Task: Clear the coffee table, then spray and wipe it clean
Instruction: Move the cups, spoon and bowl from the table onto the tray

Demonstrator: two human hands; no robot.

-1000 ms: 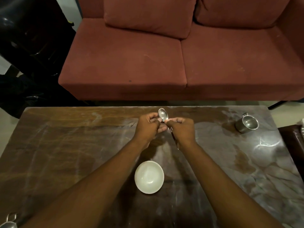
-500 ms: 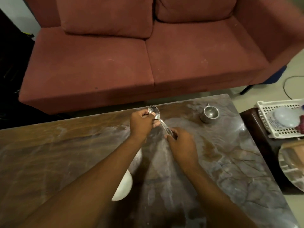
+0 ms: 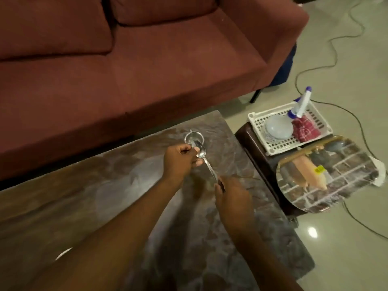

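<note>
Both hands hold one steel spoon (image 3: 206, 162) above the marbled coffee table (image 3: 147, 185). My left hand (image 3: 180, 161) pinches it at the bowl end, my right hand (image 3: 232, 198) grips the handle end. Just beyond the spoon's bowl a small steel cup (image 3: 193, 138) stands near the table's far right corner. A sliver of the white bowl (image 3: 64, 253) shows at the lower left, mostly hidden by my left arm. To the right, a white basket (image 3: 273, 148) holds a spray bottle (image 3: 299, 108), a red cloth (image 3: 306, 131) and a pale round lid or bowl (image 3: 278, 129).
The basket sits on a dark side stool (image 3: 252, 143) beside the table's right edge, with a round patterned tray (image 3: 327, 175) next to it. A red sofa (image 3: 147, 70) runs along the far side. Cables (image 3: 327, 66) trail over the tiled floor.
The view has swung right, bringing the basket, spray bottle and tray fully into sight. Both hands carried the spoon right, toward the steel cup; the white bowl is now behind my left arm.
</note>
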